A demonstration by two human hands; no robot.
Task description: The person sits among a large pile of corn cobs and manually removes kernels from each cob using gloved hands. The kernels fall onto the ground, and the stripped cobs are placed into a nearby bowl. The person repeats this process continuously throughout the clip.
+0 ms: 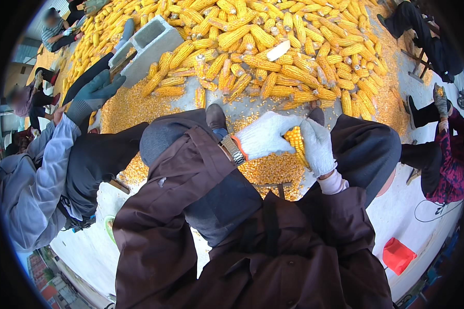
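Observation:
Between my two hands, above my lap, is an ear of yellow corn (297,143), tilted, with its kernels showing. My left hand (268,135), in a white knit glove with an orange cuff edge and a metal-band watch (232,150) at the wrist, grips its upper end. Along the ear's right side, my right hand (318,148), in a pale grey-white glove, is closed around it. Loose kernels (272,170) lie heaped on the floor below the hands. A large pile of corn ears (278,73) spreads in front of my shoes.
A concrete block (150,50) stands at the pile's left edge. A pale bare cob (279,50) lies on the pile. Close on my left sits a person in a grey-blue sleeve (56,150); others sit around the pile. A red bag (398,255) is on the floor behind right.

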